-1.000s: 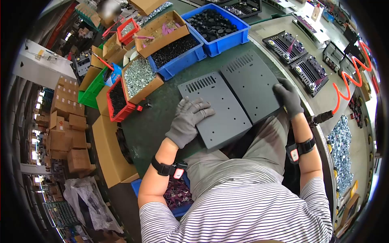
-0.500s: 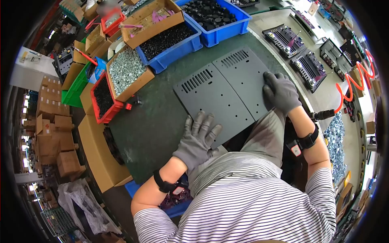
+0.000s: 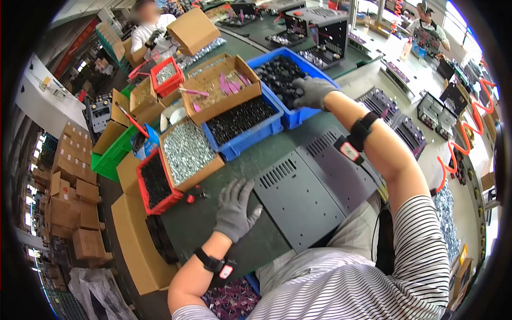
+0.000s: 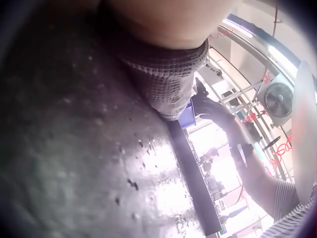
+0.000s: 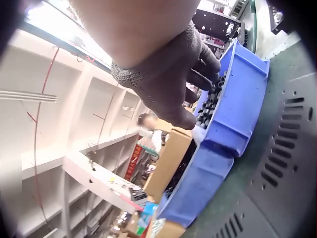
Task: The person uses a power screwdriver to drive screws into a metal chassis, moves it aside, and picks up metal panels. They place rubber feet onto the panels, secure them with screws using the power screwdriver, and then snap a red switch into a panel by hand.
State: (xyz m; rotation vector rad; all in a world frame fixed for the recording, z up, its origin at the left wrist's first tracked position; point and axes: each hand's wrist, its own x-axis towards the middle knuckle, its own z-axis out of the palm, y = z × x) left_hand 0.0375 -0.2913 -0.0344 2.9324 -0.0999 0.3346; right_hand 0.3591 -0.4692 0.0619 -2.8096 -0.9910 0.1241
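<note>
Two dark grey metal covers with vent slots lie side by side at the near edge of the bench: the left cover and the right cover. My gloved left hand rests palm down, fingers spread, on the green bench top, just left of the covers. My gloved right hand reaches over the near side of a blue bin of black plastic parts. In the right wrist view its fingers hang loosely bent over those parts, with nothing seen held.
Beside that bin stand a second blue bin of small black parts, a cardboard box of silvery hardware and a red bin. Slotted black assemblies and a coiled red hose lie to the right.
My right hand has left the right cover and moved forward to the far blue bin. My left hand has come off the left cover onto the bench. The covers now lie flat, edge to edge.
</note>
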